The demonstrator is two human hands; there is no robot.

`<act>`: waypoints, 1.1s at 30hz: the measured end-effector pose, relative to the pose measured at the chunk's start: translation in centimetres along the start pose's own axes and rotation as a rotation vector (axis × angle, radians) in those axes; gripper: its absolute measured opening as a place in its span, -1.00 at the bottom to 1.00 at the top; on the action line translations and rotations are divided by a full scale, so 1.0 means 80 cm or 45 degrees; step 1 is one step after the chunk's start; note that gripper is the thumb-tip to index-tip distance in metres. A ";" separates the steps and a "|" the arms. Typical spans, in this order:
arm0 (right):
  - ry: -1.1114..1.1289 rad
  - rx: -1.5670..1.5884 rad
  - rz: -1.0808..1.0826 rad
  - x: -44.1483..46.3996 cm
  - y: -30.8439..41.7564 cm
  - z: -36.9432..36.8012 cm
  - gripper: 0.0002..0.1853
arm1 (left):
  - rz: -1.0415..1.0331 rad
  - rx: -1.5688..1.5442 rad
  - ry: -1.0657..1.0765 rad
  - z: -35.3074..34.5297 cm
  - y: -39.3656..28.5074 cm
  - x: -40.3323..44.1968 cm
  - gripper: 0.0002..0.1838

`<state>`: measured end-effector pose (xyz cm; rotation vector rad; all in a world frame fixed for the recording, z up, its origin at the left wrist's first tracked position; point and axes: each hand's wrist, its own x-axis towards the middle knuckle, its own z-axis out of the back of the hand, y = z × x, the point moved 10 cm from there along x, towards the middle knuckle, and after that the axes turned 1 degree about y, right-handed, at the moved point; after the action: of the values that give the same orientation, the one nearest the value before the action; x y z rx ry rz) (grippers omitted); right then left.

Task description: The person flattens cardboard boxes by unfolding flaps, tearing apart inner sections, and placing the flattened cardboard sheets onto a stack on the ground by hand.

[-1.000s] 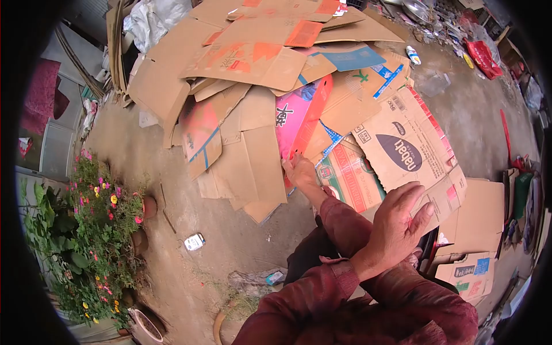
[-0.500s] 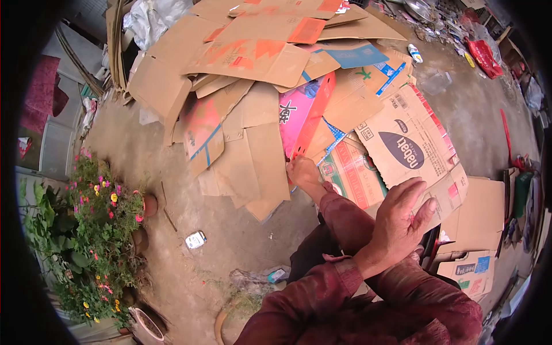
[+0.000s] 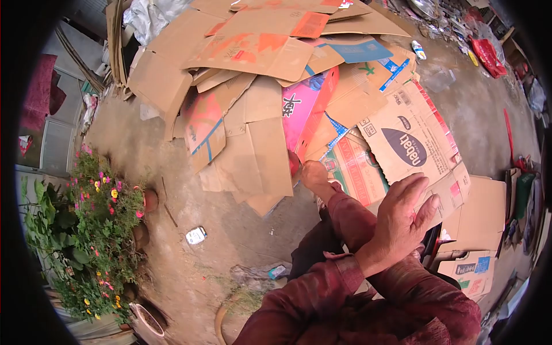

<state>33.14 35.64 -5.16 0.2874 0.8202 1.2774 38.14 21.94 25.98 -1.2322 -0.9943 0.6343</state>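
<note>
My forearms cross in front of me. My left hand (image 3: 392, 227) has its fingers stretched out and thumb apart, and lies over the lower edge of a brown "nabati" carton sheet (image 3: 437, 138). Beyond it, my right hand (image 3: 315, 176) is curled closed by the lower end of a pink and red carton (image 3: 300, 115). Whatever its fingers hold is hidden. A small dark red patch (image 3: 294, 163) shows just left of that fist, too blurred to name. Between the hands lies a green and red printed carton (image 3: 353, 169), partly under the nabati sheet.
Flattened cardboard (image 3: 253, 54) is heaped ahead, with more sheets (image 3: 474, 213) at right. Potted flowers (image 3: 98, 230) line the left side. A white packet (image 3: 196, 236) lies on the concrete floor (image 3: 230, 241). A red bag (image 3: 487, 56) and litter sit at far right.
My right hand has moved slightly right, away from the lower end of the pink carton. My left hand stays in place on the nabati sheet. The view has shifted a little.
</note>
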 end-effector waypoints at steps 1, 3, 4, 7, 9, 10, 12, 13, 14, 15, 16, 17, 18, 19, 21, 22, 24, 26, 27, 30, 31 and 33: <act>0.007 -0.027 0.010 -0.004 -0.005 0.004 -0.53 | -0.002 -0.012 -0.003 0.000 -0.002 0.000 -0.63; 0.011 -0.092 0.039 -0.009 -0.008 0.017 -0.53 | -0.025 0.042 -0.021 0.004 -0.009 0.002 -0.63; 0.013 -0.129 0.055 -0.011 -0.006 0.024 -0.52 | -0.125 0.081 -0.077 0.007 -0.016 0.003 -0.63; -0.198 -0.117 0.254 -0.053 0.012 0.109 -0.58 | -0.191 0.166 -0.119 0.017 -0.029 0.005 -0.62; -0.036 0.166 0.182 -0.065 -0.002 0.137 -0.64 | -0.169 0.134 -0.133 0.022 -0.031 0.007 -0.62; 0.159 0.511 -0.019 -0.086 0.004 0.149 -0.65 | -0.210 0.159 -0.158 0.026 -0.036 0.007 -0.62; 0.132 0.574 -0.173 -0.114 0.019 0.192 -0.63 | -0.257 0.165 -0.198 0.033 -0.042 0.005 -0.62; 0.120 0.592 -0.194 -0.125 0.027 0.208 -0.61 | -0.290 0.189 -0.191 0.033 -0.046 0.003 -0.63; 0.117 0.571 -0.199 -0.141 0.039 0.225 -0.61 | -0.321 0.214 -0.182 0.034 -0.049 0.001 -0.63; 0.117 0.580 -0.235 -0.161 0.054 0.242 -0.61 | -0.325 0.198 -0.195 0.039 -0.050 -0.001 -0.63; 0.115 0.590 -0.270 -0.175 0.060 0.252 -0.61 | -0.362 0.206 -0.203 0.041 -0.054 -0.003 -0.63; 0.109 0.569 -0.274 -0.189 0.046 0.257 -0.61 | -0.401 0.213 -0.211 0.044 -0.058 -0.003 -0.63; -0.143 0.125 0.396 -0.215 0.083 0.294 -0.64 | -0.446 0.212 -0.260 0.049 -0.060 -0.005 -0.64; -0.380 -0.341 1.052 -0.273 0.121 0.308 -0.66 | -0.450 0.192 -0.264 0.051 -0.062 -0.004 -0.64; -0.132 -0.241 0.157 -0.269 0.043 0.336 -0.69 | -0.544 0.183 -0.253 0.053 -0.075 -0.008 -0.63; -0.178 0.018 -0.037 -0.285 0.015 0.353 -0.71 | -0.583 0.174 -0.257 0.052 -0.081 -0.012 -0.62; -0.209 0.605 -0.353 -0.321 -0.052 0.367 -0.70 | -0.677 0.161 -0.211 0.044 -0.094 -0.021 -0.61; -0.310 0.796 -0.343 -0.361 -0.071 0.375 -0.70 | -0.811 0.144 -0.140 0.031 -0.110 -0.034 -0.58; -0.398 1.003 -0.319 -0.381 -0.077 0.380 -0.70 | -0.811 0.125 -0.135 0.028 -0.109 -0.038 -0.58; -0.497 1.376 -0.278 -0.435 -0.087 0.399 -0.72 | -0.793 0.175 0.018 0.007 -0.110 -0.042 -0.61; -0.521 1.481 -0.283 -0.453 -0.097 0.403 -0.72 | -0.799 0.149 0.037 0.004 -0.110 -0.042 -0.61; -0.548 1.596 -0.321 -0.473 -0.125 0.396 -0.69 | -0.786 0.202 0.071 -0.010 -0.101 -0.045 -0.65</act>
<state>59.72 5.35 25.02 1.3507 1.1399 0.2896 36.36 16.49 32.74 -0.7387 -1.1783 0.1859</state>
